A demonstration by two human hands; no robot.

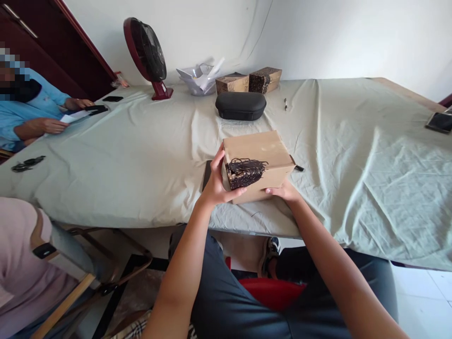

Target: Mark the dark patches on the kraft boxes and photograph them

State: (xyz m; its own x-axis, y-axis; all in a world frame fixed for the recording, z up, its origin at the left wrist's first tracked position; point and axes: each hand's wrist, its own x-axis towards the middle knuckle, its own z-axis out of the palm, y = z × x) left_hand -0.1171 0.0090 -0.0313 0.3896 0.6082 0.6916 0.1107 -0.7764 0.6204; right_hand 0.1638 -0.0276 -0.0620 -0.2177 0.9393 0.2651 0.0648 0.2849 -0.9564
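Note:
A brown cardboard box (259,146) is between my two hands at the near edge of the cloth-covered table (158,188). Dark scribbled marking covers its near left corner. My left hand (218,181) grips that corner, with the thumb along the front and fingers on the left side. Low on the front right, my right hand (284,191) holds the box, its thumb on the front face and its other fingers mostly hidden. Part of a dark flat object (206,175) shows behind my left hand. The tip of a black object (299,168) sticks out to the right of the box.
Beyond the box lies a black zip case (240,106). Two marked cardboard boxes (264,80), a clear basket (199,82) and a red fan (150,54) stand along the wall. A person in blue (38,101) sits at the left; another person's pink shirt (21,254) is nearer.

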